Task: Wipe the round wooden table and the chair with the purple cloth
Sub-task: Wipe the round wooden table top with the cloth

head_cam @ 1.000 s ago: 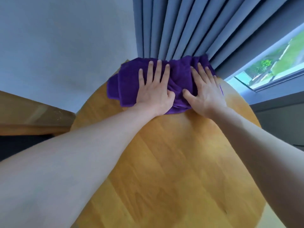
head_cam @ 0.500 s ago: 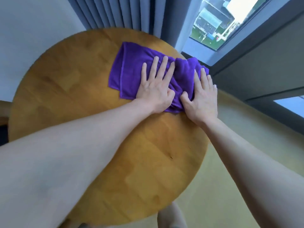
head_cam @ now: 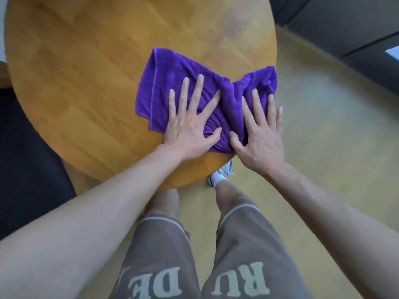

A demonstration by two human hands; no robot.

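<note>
The table-wiping step is in hand — the 2 hands, left hand (head_cam: 187,126) and right hand (head_cam: 262,134), press flat with fingers spread on the bunched purple cloth (head_cam: 172,76) at the round wooden table's (head_cam: 86,72) near-right edge (no chair in view) — so next likely sweeps it across the unwiped top.

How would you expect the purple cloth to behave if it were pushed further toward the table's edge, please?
The purple cloth looks soft and floppy: it is bunched into folds between the left hand and right hand, so it would probably wrinkle rather than slide flat. Its right end already reaches the round wooden table rim and would likely droop over.
</note>
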